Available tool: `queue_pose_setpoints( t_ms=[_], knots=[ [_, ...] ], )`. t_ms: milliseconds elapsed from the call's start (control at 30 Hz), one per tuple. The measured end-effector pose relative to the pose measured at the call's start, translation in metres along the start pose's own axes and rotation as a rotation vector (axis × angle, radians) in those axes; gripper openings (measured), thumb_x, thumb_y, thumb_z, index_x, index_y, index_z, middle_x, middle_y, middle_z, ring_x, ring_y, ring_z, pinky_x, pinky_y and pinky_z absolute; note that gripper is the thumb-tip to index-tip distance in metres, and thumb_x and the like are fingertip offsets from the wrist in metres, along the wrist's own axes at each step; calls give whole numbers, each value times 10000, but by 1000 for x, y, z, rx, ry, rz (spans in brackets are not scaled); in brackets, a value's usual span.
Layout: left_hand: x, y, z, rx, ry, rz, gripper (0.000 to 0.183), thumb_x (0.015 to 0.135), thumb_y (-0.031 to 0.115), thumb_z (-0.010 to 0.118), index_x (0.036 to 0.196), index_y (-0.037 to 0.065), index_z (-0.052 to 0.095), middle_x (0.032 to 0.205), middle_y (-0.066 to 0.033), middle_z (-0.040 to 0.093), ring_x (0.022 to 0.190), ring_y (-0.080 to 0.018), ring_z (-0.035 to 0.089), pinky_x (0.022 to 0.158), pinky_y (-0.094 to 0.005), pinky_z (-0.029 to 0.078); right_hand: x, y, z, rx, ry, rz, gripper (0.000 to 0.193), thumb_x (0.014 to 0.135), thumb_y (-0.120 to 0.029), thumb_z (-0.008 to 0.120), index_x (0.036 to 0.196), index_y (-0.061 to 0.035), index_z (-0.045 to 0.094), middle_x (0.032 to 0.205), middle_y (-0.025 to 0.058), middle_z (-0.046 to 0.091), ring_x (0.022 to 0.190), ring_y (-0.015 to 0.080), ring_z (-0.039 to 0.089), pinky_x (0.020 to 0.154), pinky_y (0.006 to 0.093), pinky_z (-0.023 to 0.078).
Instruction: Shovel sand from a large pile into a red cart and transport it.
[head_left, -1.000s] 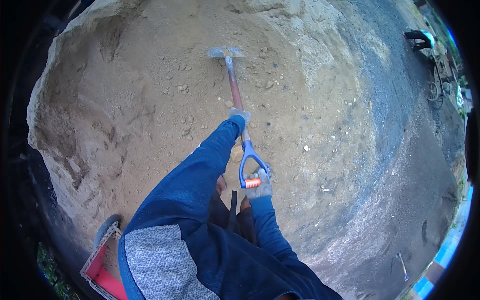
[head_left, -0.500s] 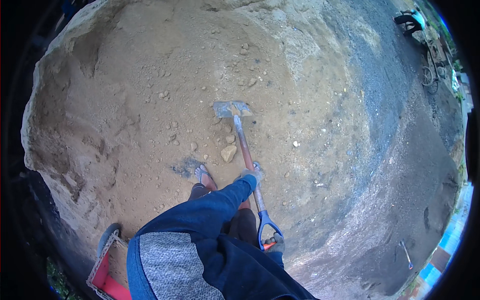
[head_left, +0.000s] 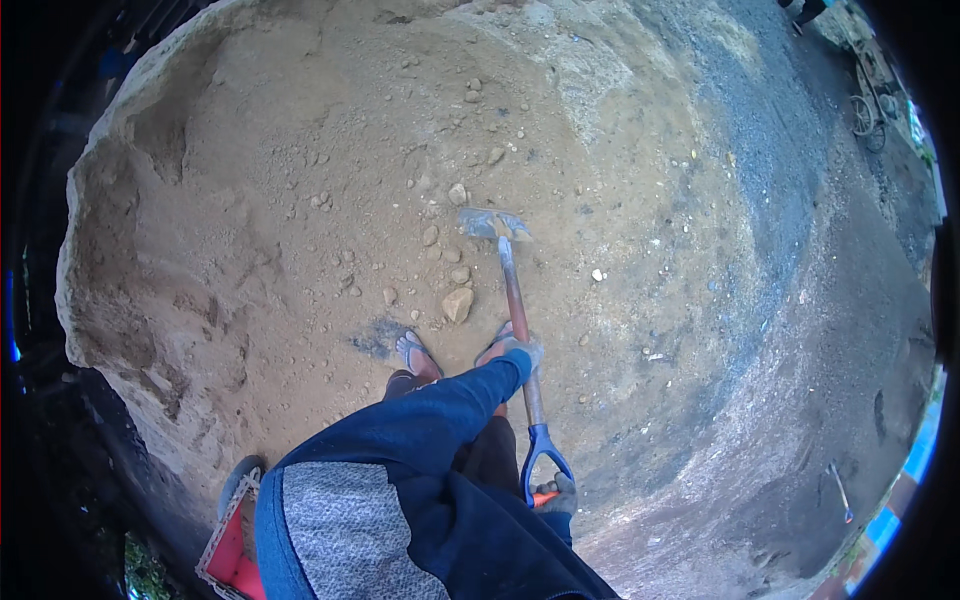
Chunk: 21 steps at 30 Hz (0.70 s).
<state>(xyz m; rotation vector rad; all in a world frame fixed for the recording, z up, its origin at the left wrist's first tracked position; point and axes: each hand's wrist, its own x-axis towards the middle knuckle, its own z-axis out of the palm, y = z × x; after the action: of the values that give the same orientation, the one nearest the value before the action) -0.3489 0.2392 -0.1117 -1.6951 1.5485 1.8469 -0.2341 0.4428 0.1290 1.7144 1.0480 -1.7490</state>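
A shovel point(head_left: 515, 295) with a wooden shaft slants down in front of me. Its grey metal blade point(head_left: 487, 222) rests on or just over the brown soil, right of a small stone point(head_left: 458, 195). My left hand point(head_left: 524, 351), in a pale glove, is wrapped round the middle of the shaft. Lower down, my right hand point(head_left: 557, 493), in a dark grey glove, grips the red crossbar inside the blue D-shaped handle point(head_left: 540, 440). A larger tan rock point(head_left: 457, 304) lies left of the shaft, near my sandalled feet point(head_left: 418, 354).
A cut bank of earth point(head_left: 110, 270) curves along the left. At lower left stands a red-lined barrow point(head_left: 240, 550) beside a dark wheel point(head_left: 240, 482). Dark gravel point(head_left: 770, 170) spreads to the right, where another shovel point(head_left: 841, 493) lies. A bicycle point(head_left: 866, 117) and a partly seen person point(head_left: 808, 12) are far right.
The shovel and both hands have shifted right, the blade most of all. A stone left of the blade has come into sight. The far person has moved mostly out of view at the top.
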Motion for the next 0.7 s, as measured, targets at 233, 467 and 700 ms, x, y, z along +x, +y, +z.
queue_pose_setpoints(
  t_ms=[233, 467, 700],
  knots=[
    [14, 139, -17, -26, -109, -7, 341, 691, 123, 678, 889, -13, 435, 592, -116, 538, 420, -227, 559, 337, -363, 437, 53, 21, 84, 62, -191, -57, 223, 707, -170, 605, 583, -128, 424, 497, 34, 414, 442, 194, 414, 539, 384, 442],
    [196, 300, -133, 651, 251, 128, 404, 717, 294, 656, 927, -40, 565, 752, -151, 628, 700, -267, 649, 595, -369, 516, 49, 35, 384, -156, -705, -168, 145, 792, -116, 626, 906, -72, 547, 749, 36, 553, 796, 197, 568, 682, 392, 476],
    [84, 96, -76, 698, 149, -48, 422, 689, 288, 671, 978, -7, 583, 852, -176, 637, 813, -297, 636, 650, -358, 503, 14, 25, 90, -49, -337, 55, 115, 798, -106, 583, 819, -11, 522, 662, 101, 527, 617, 276, 571, 659, 488, 517]
  ],
)
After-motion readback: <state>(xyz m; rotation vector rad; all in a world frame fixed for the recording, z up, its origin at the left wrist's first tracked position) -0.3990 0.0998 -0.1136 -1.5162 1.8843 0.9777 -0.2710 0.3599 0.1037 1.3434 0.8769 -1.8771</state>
